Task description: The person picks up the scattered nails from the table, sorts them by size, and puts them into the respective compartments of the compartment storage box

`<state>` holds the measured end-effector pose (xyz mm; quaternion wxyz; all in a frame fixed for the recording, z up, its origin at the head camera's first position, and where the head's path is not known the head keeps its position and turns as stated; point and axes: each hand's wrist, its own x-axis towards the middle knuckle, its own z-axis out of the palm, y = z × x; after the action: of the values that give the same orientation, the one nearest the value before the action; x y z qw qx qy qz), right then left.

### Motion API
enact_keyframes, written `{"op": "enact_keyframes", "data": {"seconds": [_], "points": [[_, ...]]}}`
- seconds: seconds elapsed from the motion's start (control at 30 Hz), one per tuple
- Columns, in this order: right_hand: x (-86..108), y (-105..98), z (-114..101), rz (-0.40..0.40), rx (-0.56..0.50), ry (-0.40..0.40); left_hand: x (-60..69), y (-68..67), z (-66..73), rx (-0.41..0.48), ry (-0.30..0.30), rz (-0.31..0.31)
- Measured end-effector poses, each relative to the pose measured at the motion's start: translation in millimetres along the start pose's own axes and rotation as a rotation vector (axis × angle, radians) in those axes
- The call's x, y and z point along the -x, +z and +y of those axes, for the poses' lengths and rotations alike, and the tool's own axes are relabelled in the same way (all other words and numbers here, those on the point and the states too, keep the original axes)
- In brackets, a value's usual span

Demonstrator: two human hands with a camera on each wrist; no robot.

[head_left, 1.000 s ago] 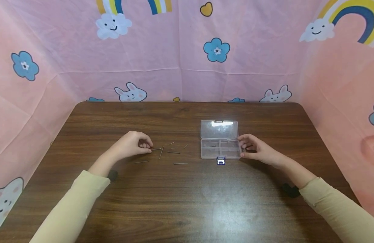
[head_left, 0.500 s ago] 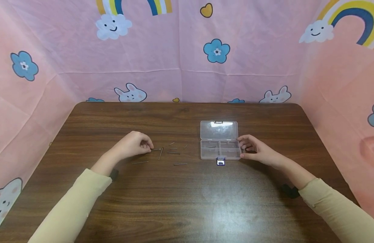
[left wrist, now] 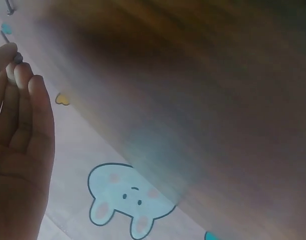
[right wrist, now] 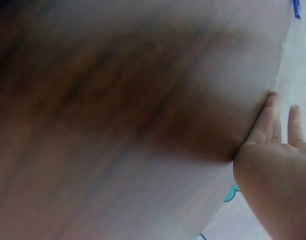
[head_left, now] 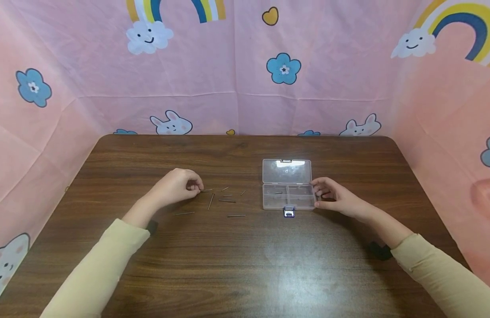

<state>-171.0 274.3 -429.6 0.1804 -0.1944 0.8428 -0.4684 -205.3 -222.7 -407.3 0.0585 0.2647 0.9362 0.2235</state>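
My left hand [head_left: 177, 185] pinches a thin metal nail [head_left: 207, 190] between thumb and fingertips, just above the table. In the left wrist view the head of that nail [left wrist: 18, 58] shows at the fingertips. Several more nails [head_left: 227, 201] of different lengths lie scattered to the right of and below this hand. A clear plastic box [head_left: 273, 203] with divided compartments stands further right, its lid [head_left: 276, 171] folded back. One nail [head_left: 275, 192] lies in its back left compartment. At the box's right end my right hand [head_left: 340, 197] holds it, thumb at the front corner, fingers at the back.
A blue-edged latch [head_left: 289, 213] juts from the box's front. The dark wooden table [head_left: 229, 265] ends at a pink patterned cloth [head_left: 237, 75] at the back and along both sides.
My left hand has risen slightly off the table and shifted a little right, tilting the pinched nail. My right hand and the box stay put.
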Motion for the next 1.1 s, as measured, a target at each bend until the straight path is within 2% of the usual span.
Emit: {"op": "enact_keyframes", "data": {"seconds": [0.33,0.7,1.1], "points": [[2.0,1,-3,0.002,0.006,-0.012,-14.9,-0.9,16.7,-0.008,0.045,0.010],[2.7,1,-7,-0.006,0.000,-0.013,-37.7,5.3,32.4,-0.005,0.093,0.008],[1.7,1,-3,-0.004,-0.005,-0.027,-57.2,18.4,63.8,-0.015,0.158,-0.018]]}}
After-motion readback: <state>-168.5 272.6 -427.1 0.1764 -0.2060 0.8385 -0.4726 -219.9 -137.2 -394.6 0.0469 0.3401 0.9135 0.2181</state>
